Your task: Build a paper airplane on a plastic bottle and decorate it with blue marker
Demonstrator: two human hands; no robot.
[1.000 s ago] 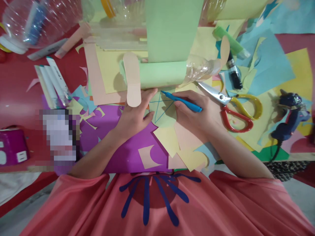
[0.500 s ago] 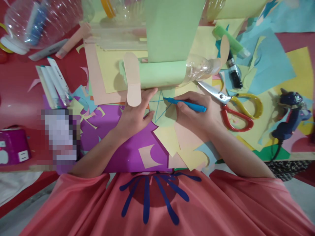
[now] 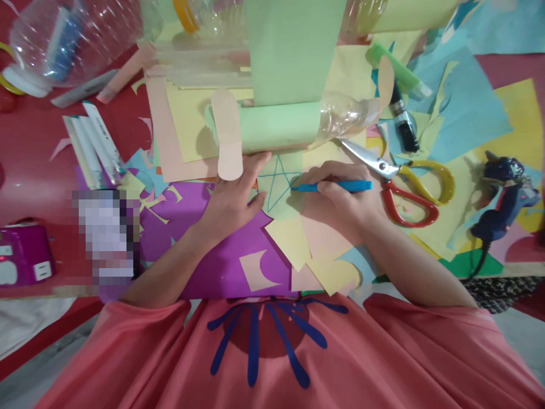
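Observation:
A blue pen point(image 3: 355, 186) is pinched in my right hand point(image 3: 340, 190), its tip on a small pale green piece of paper point(image 3: 285, 207). A star drawn in blue lines point(image 3: 279, 176) shows on that paper. My left hand point(image 3: 238, 199) lies flat at the paper's left edge, fingers apart. Just above the hands a plastic bottle point(image 3: 347, 119) wrapped in light green paper lies on its side. A peach paper strip with rounded ends point(image 3: 230, 136) sticks out from its left end and overlaps the back of my left hand.
Scissors point(image 3: 387, 170) with red and yellow handles lie partly open beside my right hand. A glue gun point(image 3: 500, 199) rests at the far right. White markers point(image 3: 96, 142) and clear bottles point(image 3: 85, 40) are on the left. Paper scraps and a purple sheet point(image 3: 200, 261) cover the table.
My right hand has moved the pen slightly right and down. The star's upper right lines now join at a point. My left hand stays in place.

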